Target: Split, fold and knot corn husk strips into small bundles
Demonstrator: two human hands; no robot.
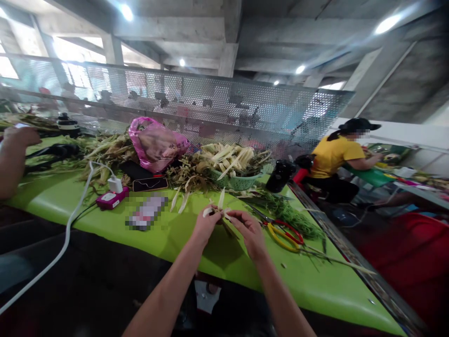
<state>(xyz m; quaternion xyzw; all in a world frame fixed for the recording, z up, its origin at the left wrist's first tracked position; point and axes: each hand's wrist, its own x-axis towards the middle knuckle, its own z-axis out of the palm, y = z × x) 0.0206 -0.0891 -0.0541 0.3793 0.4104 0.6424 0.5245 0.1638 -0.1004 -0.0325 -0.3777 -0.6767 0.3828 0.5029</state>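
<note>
Above the green tabletop, my left hand is closed round a small bundle of pale dried husk strips, one of which points upward. Fingers of my right hand pinch the bundle from the other side, at a pale strip end. Thin stalks hang below the fingers. To the right of my right hand lie scissors with one red and one yellow handle loop, beside a heap of green feathery sprigs. Loose husk strips rest on the table beyond my left hand.
A green basket of husks stands behind my hands, near a pink plastic bag and a black bottle. A phone and purple power strip with white cable lie left. Another person's hand is far left; a yellow-shirted person sits right.
</note>
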